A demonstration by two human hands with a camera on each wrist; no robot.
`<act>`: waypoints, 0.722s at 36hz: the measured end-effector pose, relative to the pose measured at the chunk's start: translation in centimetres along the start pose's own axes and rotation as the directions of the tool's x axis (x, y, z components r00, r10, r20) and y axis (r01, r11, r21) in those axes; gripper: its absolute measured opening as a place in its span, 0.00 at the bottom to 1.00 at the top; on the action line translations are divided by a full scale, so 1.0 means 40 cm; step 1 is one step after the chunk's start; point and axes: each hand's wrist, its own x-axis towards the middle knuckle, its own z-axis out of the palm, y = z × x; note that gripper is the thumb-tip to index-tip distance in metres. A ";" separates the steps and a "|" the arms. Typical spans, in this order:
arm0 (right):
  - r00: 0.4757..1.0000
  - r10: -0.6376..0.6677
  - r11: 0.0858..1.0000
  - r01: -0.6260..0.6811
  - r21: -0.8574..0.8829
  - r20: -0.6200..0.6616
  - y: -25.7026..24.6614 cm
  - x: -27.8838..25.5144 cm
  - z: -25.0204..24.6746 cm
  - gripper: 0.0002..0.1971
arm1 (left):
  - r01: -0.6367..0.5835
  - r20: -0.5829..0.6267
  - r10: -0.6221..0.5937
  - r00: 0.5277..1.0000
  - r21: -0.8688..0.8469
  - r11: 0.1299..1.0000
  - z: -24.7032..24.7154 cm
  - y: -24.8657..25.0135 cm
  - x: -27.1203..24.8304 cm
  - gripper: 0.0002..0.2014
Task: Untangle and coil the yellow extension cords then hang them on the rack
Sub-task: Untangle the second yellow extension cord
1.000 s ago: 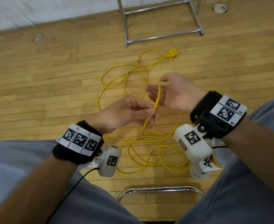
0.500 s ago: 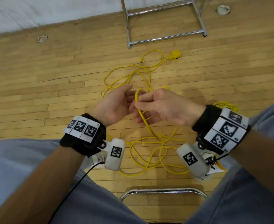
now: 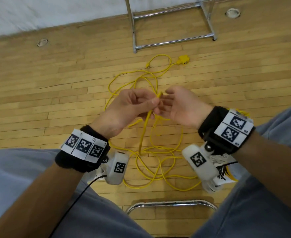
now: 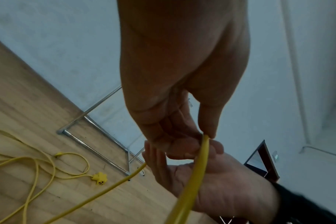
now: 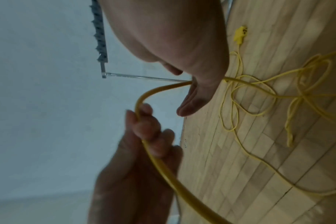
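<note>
A thin yellow extension cord (image 3: 158,162) lies in loose tangled loops on the wood floor between my knees. Its yellow socket end (image 3: 183,60) and small plug (image 3: 148,66) rest farther out, near the rack's foot. My left hand (image 3: 155,101) pinches a bend of the cord between thumb and fingers, seen up close in the left wrist view (image 4: 201,141). The held strand (image 3: 146,124) hangs down to the floor. My right hand (image 3: 163,102) is palm up beside it, fingers straight, with the cord passing over them (image 5: 197,91).
The chrome rack base (image 3: 174,41) stands ahead by the white wall. A chrome rail (image 3: 171,203) curves just below my knees. A white and yellow shoe (image 3: 222,170) sits under my right wrist. Two round floor sockets (image 3: 42,42) dot the boards.
Half a second ago my right hand was turned over and gripped the cord loop. It has since turned palm up and let go, while my left hand took the bend.
</note>
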 end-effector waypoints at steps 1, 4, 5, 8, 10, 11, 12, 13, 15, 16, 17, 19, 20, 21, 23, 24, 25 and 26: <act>0.999 0.001 0.999 0.000 0.035 -0.033 -0.010 0.003 -0.004 0.13 | 0.008 0.040 -0.009 0.999 0.033 0.999 0.003 -0.002 -0.002 0.08; 0.999 -0.007 0.998 0.009 0.065 -0.033 -0.023 0.008 -0.012 0.15 | 0.072 0.101 -0.083 0.991 0.105 0.992 0.005 -0.009 0.000 0.09; 1.000 -0.006 0.998 0.008 0.057 -0.026 -0.023 0.007 -0.012 0.14 | 0.095 0.120 -0.110 0.987 0.123 0.988 0.006 -0.010 0.001 0.08; 1.000 -0.025 0.999 0.026 -0.042 0.014 -0.015 0.006 -0.007 0.12 | 0.197 0.149 -0.216 0.965 0.130 0.972 0.015 -0.009 0.006 0.11; 0.996 -0.076 0.989 0.081 -0.120 0.039 -0.010 0.010 -0.004 0.13 | 0.303 0.118 -0.311 0.943 0.082 0.950 0.019 -0.006 0.015 0.19; 0.993 -0.106 0.983 0.111 -0.145 0.045 -0.009 0.011 -0.003 0.14 | 0.344 0.095 -0.349 0.932 0.057 0.937 0.018 -0.006 0.019 0.22; 0.991 -0.128 0.978 0.135 -0.158 0.048 -0.009 0.011 -0.003 0.14 | 0.365 0.081 -0.368 0.926 0.048 0.930 0.015 -0.007 0.023 0.24; 0.989 -0.135 0.978 0.142 -0.153 0.053 -0.010 0.009 -0.003 0.12 | 0.366 0.072 -0.370 0.926 0.059 0.929 0.012 -0.010 0.025 0.25; 0.993 -0.105 0.987 0.110 -0.116 0.049 -0.011 0.004 -0.003 0.09 | 0.342 0.075 -0.350 0.934 0.101 0.934 0.005 -0.018 0.025 0.25; 0.995 -0.089 0.990 0.093 -0.105 0.041 -0.012 0.002 -0.003 0.08 | 0.337 0.083 -0.347 0.934 0.111 0.935 0.004 -0.022 0.025 0.24; 0.996 -0.085 0.990 0.089 -0.111 0.034 -0.012 0.000 -0.003 0.07 | 0.348 0.089 -0.358 0.930 0.110 0.931 0.006 -0.025 0.024 0.23; 0.992 -0.118 0.979 0.123 -0.161 0.041 -0.009 -0.004 -0.004 0.05 | 0.393 0.087 -0.397 0.914 0.060 0.918 0.010 -0.031 0.028 0.19; 0.988 -0.144 0.969 0.153 -0.196 0.057 -0.006 -0.006 -0.004 0.05 | 0.420 0.068 -0.420 0.905 0.012 0.908 0.013 -0.034 0.031 0.17; 0.982 -0.170 0.954 0.185 -0.237 0.083 -0.004 -0.010 -0.004 0.05 | 0.442 0.038 -0.441 0.897 -0.045 0.896 0.013 -0.036 0.035 0.16; 0.966 -0.200 0.916 0.243 -0.318 0.164 0.002 -0.020 0.001 0.07 | 0.460 -0.031 -0.476 0.879 -0.209 0.863 0.007 -0.039 0.042 0.15; 0.957 -0.201 0.896 0.266 -0.355 0.210 0.006 -0.025 0.003 0.10 | 0.451 -0.062 -0.492 0.869 -0.311 0.836 0.000 -0.039 0.047 0.15; 0.946 -0.191 0.875 0.284 -0.391 0.261 0.011 -0.030 0.006 0.13 | 0.435 -0.087 -0.507 0.858 -0.404 0.805 -0.008 -0.037 0.051 0.17; 0.934 -0.171 0.851 0.301 -0.430 0.315 0.017 -0.036 0.009 0.13 | 0.414 -0.109 -0.518 0.848 -0.475 0.777 -0.019 -0.036 0.056 0.19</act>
